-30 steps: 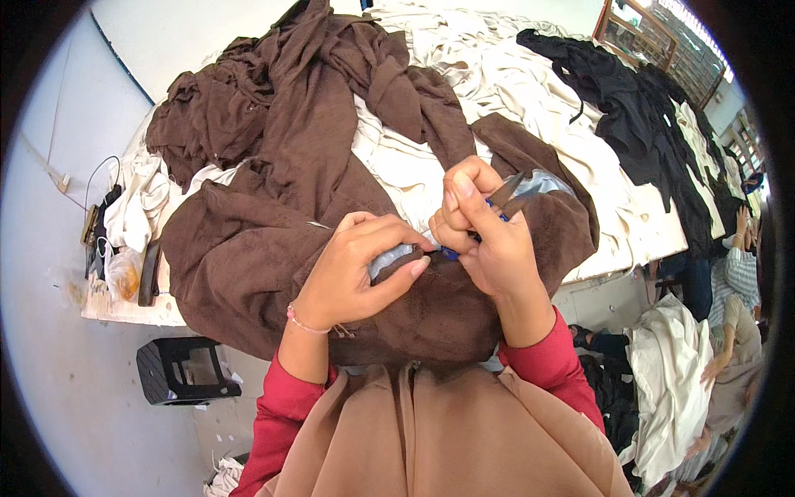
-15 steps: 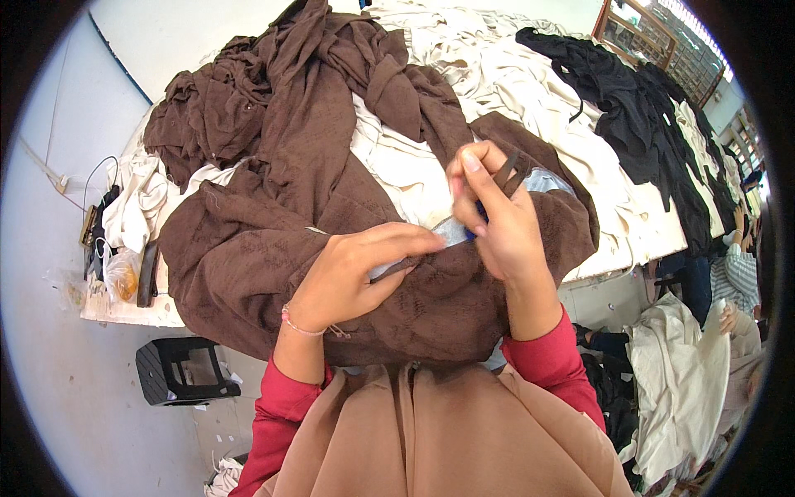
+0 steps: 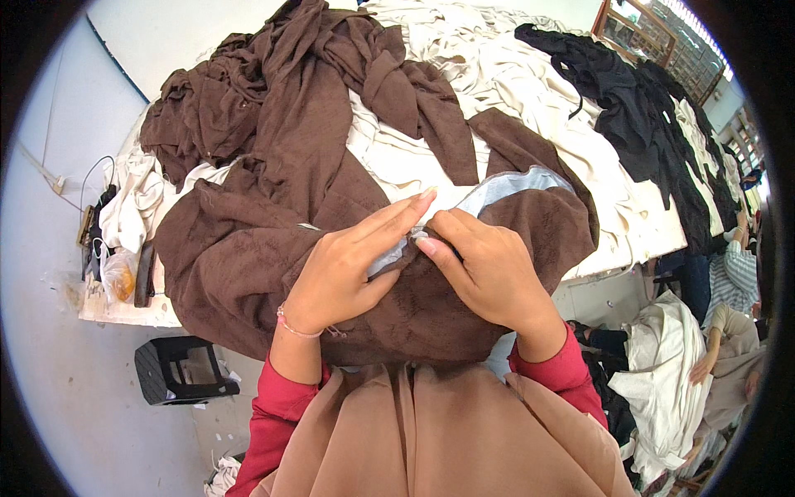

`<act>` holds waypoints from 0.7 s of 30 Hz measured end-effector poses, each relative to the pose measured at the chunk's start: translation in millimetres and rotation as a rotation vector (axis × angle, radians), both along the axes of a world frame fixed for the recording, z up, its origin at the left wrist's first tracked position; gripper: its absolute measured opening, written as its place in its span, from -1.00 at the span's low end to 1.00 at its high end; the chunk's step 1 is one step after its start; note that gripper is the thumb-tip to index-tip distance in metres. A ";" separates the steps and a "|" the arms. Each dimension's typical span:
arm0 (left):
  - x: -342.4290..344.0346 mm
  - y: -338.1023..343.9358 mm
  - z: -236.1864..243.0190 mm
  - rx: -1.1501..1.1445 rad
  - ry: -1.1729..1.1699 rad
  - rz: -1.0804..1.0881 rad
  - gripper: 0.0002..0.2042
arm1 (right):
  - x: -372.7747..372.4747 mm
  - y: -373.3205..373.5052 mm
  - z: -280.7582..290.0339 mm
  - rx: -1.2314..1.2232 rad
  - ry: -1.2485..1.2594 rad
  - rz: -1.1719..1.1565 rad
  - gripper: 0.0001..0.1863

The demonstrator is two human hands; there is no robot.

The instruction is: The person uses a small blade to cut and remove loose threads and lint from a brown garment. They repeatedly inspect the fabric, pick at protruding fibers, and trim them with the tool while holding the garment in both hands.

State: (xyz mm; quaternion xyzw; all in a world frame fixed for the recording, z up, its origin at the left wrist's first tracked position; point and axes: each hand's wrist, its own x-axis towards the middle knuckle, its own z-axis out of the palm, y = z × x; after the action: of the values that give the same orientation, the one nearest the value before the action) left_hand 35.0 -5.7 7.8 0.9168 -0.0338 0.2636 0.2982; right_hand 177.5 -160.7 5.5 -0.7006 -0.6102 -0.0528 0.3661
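Observation:
A brown textured garment (image 3: pixel 248 265) lies bunched across the table's near side in front of me. Its opening shows a pale blue-grey inner layer (image 3: pixel 530 182). My left hand (image 3: pixel 348 257) is closed on the edge of this opening, thumb below and fingers stretched along the top. Against its fingertips, my right hand (image 3: pixel 489 269) pinches the same edge between thumb and curled fingers. A small pale bit shows at the pinch; I cannot make out what it is. The right palm is hidden.
More brown cloth (image 3: pixel 215 108) is heaped beyond, over cream fabric (image 3: pixel 497 91). Black garments (image 3: pixel 621 108) lie far right. A plastic bag (image 3: pixel 122 277) sits at the table's left edge, above a black stool (image 3: pixel 184 371). Co-workers handle cream cloth (image 3: pixel 662 373) at right.
My right hand has come down and left to meet the left hand at the garment's edge. The dark loop and blue bit seen at it before are out of sight.

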 end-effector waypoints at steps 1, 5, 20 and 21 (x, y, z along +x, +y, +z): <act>0.1 0.0 0.1 0.015 0.010 0.006 -0.19 | -1.1 2.1 0.7 0.006 -0.022 -0.006 -0.76; 0.3 0.3 0.2 0.021 -0.001 0.000 -0.19 | -4.4 3.5 4.3 0.016 -0.103 -0.016 -0.77; 0.8 5.5 -1.1 -0.090 0.005 -0.041 -0.17 | -1.5 2.3 0.2 0.029 -0.137 -0.007 -0.78; 0.8 5.5 -1.7 -0.123 0.013 -0.043 -0.16 | -0.2 1.9 -0.1 0.070 -0.014 0.033 -0.78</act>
State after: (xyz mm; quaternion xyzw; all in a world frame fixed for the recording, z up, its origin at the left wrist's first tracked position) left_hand 35.8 -0.2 6.0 0.8974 -0.0356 0.2529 0.3598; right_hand 177.4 -158.8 5.4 -0.6769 -0.6219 -0.0731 0.3869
